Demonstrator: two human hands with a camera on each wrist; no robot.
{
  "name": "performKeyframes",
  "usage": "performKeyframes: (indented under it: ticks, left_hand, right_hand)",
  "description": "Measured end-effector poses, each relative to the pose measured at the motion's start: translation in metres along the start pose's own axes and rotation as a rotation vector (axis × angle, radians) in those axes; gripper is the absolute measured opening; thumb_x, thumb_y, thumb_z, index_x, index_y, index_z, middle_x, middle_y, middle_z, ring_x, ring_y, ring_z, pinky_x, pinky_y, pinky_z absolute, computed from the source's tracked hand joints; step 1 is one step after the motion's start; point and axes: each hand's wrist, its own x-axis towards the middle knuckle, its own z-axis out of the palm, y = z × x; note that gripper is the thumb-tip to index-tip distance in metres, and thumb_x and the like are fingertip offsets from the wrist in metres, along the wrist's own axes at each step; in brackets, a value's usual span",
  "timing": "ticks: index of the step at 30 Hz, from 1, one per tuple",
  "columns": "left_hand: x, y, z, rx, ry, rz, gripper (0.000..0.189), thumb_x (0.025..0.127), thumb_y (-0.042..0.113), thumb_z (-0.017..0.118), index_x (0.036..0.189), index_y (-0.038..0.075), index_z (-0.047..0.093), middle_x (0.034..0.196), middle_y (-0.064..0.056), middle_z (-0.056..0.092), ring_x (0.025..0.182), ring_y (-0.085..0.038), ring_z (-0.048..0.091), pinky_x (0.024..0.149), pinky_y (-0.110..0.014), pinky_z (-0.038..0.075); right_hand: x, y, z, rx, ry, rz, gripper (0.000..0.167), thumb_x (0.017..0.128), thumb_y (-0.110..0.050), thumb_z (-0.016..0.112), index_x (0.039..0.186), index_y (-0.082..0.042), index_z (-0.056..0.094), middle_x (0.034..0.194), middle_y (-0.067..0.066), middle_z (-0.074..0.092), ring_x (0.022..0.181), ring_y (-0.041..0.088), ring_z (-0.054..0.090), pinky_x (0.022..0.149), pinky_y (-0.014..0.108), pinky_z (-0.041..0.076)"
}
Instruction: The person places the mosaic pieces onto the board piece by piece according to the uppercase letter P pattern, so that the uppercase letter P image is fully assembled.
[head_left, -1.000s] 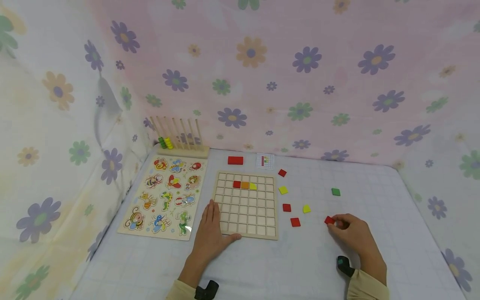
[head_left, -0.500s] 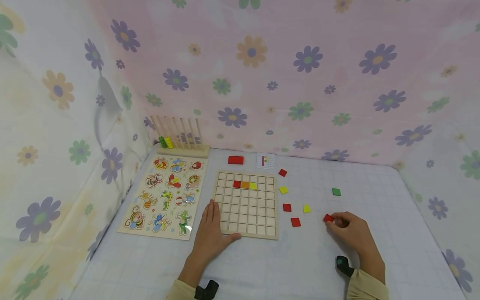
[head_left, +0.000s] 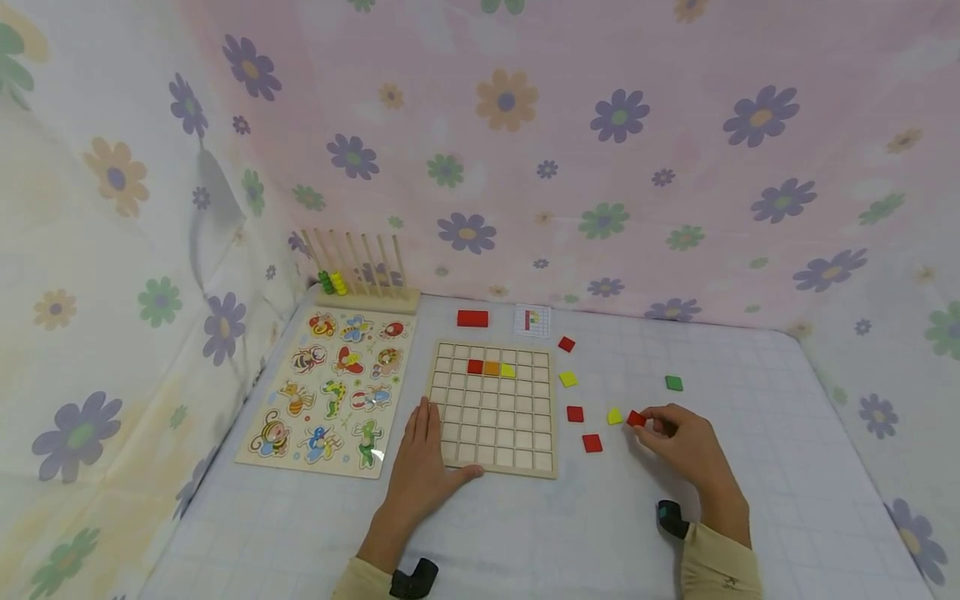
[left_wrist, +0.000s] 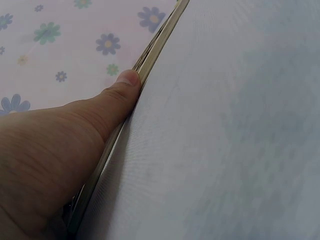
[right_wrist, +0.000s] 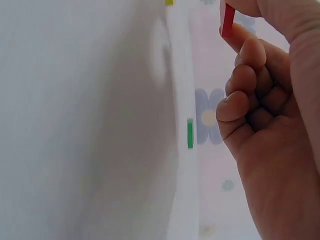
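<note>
A red square tile (head_left: 635,418) is pinched between thumb and index finger of my right hand (head_left: 684,446), just right of a yellow tile (head_left: 615,416). In the right wrist view the red tile shows edge-on, the other fingers curled below it. My left hand (head_left: 420,471) rests at the near left corner of a wooden grid board (head_left: 495,472), fingers along its left side and thumb on its front edge. A red tile (head_left: 476,367), an orange tile (head_left: 491,368) and a yellow tile (head_left: 507,371) sit side by side in the grid.
Loose red tiles (head_left: 592,443) and a green tile (head_left: 674,383) lie right of the board. Behind it are a red block (head_left: 472,318) and a small pattern card (head_left: 532,320). An insect puzzle board (head_left: 303,417) and a peg rack (head_left: 367,299) stand at left.
My right hand has carried the pinched red tile left and slightly away from me, up to the loose yellow tile. The left hand stays on the board's corner.
</note>
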Motion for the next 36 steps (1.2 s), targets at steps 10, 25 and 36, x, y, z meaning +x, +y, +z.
performKeyframes:
  ticks: [10,25,36]
  left_hand:
    - [-0.001,-0.001,0.001,0.004,0.0,-0.005,0.131,0.073,0.071,0.079,0.163,0.001,0.016,0.173,-0.016,0.005,0.159,-0.037,0.012,0.126,-0.052,0.027]
    - [0.001,0.001,0.0,0.005,-0.008,0.001,0.131,0.072,0.07,0.08,0.163,0.001,0.015,0.173,-0.016,0.005,0.159,-0.037,0.011,0.126,-0.052,0.027]
    - [0.002,0.0,0.001,0.012,-0.012,-0.013,0.13,0.073,0.071,0.079,0.163,0.002,0.015,0.173,-0.014,0.004,0.16,-0.036,0.01,0.127,-0.051,0.026]
  right_hand:
    - [0.016,-0.031,0.014,0.049,-0.023,-0.038,0.019,0.088,-0.022,0.079,0.103,-0.011,0.076,0.085,0.002,0.057,0.084,0.019,0.051,0.065,0.023,0.045]
    - [0.046,-0.089,0.05,0.135,-0.088,-0.173,0.016,0.088,-0.022,0.078,0.101,-0.013,0.076,0.083,-0.001,0.056,0.08,0.018,0.052,0.065,0.025,0.046]
    - [0.065,-0.134,0.081,0.168,-0.105,-0.392,0.013,0.086,-0.016,0.079,0.096,-0.009,0.075,0.078,-0.003,0.055,0.074,0.012,0.051,0.066,0.024,0.045]
